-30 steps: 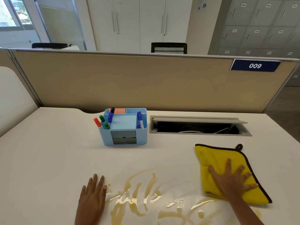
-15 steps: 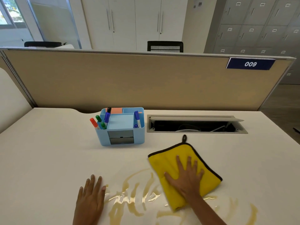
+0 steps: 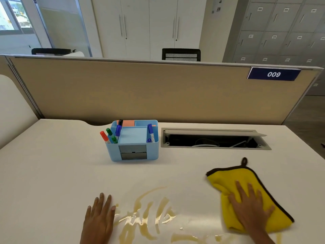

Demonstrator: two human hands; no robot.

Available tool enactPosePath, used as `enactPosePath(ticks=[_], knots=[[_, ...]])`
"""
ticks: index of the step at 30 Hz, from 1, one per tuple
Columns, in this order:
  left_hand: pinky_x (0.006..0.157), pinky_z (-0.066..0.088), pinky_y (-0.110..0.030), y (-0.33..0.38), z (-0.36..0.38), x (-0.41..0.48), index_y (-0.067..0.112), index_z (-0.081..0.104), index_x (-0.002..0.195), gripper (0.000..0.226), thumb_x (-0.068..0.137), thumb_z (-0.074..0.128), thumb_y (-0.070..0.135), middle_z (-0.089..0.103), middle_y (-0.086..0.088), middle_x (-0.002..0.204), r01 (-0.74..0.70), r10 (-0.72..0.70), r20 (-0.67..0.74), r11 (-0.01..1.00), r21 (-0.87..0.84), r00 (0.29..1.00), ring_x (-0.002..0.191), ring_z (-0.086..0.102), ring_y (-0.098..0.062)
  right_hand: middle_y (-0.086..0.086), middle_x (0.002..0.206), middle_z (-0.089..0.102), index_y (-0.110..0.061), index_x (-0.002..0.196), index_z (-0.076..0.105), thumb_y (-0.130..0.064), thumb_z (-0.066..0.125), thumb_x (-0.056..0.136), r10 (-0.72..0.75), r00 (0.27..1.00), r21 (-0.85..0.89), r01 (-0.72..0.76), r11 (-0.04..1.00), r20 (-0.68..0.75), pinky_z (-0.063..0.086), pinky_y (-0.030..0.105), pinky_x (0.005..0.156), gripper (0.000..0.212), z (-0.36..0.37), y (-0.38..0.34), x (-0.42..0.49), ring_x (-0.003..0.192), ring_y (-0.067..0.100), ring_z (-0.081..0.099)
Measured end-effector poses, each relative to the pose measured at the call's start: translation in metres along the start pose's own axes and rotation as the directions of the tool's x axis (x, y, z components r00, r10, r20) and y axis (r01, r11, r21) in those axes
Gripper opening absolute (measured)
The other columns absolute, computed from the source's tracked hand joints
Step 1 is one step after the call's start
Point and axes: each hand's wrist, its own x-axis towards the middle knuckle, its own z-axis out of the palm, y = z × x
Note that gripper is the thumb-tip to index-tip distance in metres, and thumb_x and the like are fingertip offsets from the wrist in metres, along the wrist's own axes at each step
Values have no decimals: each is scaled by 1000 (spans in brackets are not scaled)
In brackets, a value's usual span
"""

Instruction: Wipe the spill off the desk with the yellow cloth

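From the head view, a pale counter (image 3: 52, 164) backs onto a tan partition (image 3: 140, 95) with a "009" plate (image 3: 273, 74); behind stand white cupboards (image 3: 149, 27) and grey lockers (image 3: 281, 29). A blue organiser (image 3: 134, 147) with markers sits beside an open cable hatch (image 3: 214, 140). Amber spill (image 3: 149, 215) streaks the near counter. The left hand (image 3: 99, 221) lies flat at its left edge, fingers (image 3: 102, 202) spread. The right hand (image 3: 249, 208) presses flat on the yellow cloth (image 3: 228, 180), fingers (image 3: 240, 189) splayed, right of the spill.
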Motion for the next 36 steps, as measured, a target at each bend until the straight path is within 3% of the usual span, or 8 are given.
enactPosePath(ticks=[9,13,17,20,22,24,28,36], knots=[[83,45,-66,-4,3,1,-4,63,109,96,86,-3,63,59,-33,117,1,-1,83,1000,-11,997,105,57,-52,0,157,22,-42,140,27,-47,38,93,-158,976,-3,161,987,148,12,61,112,48,30,-106,-6,144,31,15],[96,37,-64,-2,4,3,-2,57,117,109,76,-10,74,50,-32,129,33,-30,67,998,-48,997,118,47,-51,2,119,69,-46,107,64,-62,64,63,-504,848,-92,522,848,167,43,64,91,47,48,-178,-90,109,34,64],[109,24,-55,-3,3,5,1,46,127,129,55,-21,84,35,-25,143,60,-55,49,992,-110,997,134,33,-41,-9,103,75,-54,93,67,-73,55,52,-594,757,-37,625,780,274,52,59,79,46,49,-200,-125,94,23,72],[111,22,-52,-4,2,2,4,41,131,129,53,-24,84,32,-22,146,43,-40,34,992,-115,999,136,30,-38,-10,115,70,-56,102,62,-74,55,59,-568,782,-108,607,787,259,50,64,78,47,45,-189,-102,106,26,67],[111,22,-51,-4,1,1,5,42,131,128,54,-24,84,33,-21,146,45,-41,31,990,-130,999,136,30,-36,-4,147,42,-53,127,43,-67,44,79,-585,767,-67,619,782,265,23,76,97,50,49,-173,-70,136,35,36],[111,22,-51,-4,1,1,5,42,131,128,54,-23,84,33,-20,146,42,-38,30,989,-141,999,136,31,-36,-7,158,14,-50,139,23,-58,34,89,-478,831,-37,508,861,285,4,72,106,52,47,-142,-30,145,30,8],[110,24,-53,-4,2,0,3,44,129,126,57,-20,84,37,-22,143,32,-31,15,989,-143,999,134,33,-39,-9,157,15,-49,140,19,-56,37,90,-194,970,-47,203,978,144,9,68,110,54,15,-44,30,144,27,12],[106,28,-59,2,0,-3,-1,49,124,124,62,-18,82,42,-28,138,24,-22,18,992,-121,1000,129,38,-45,-1,156,23,-35,140,32,-46,40,93,204,978,73,-208,976,50,3,71,108,49,-19,74,30,142,34,13]])
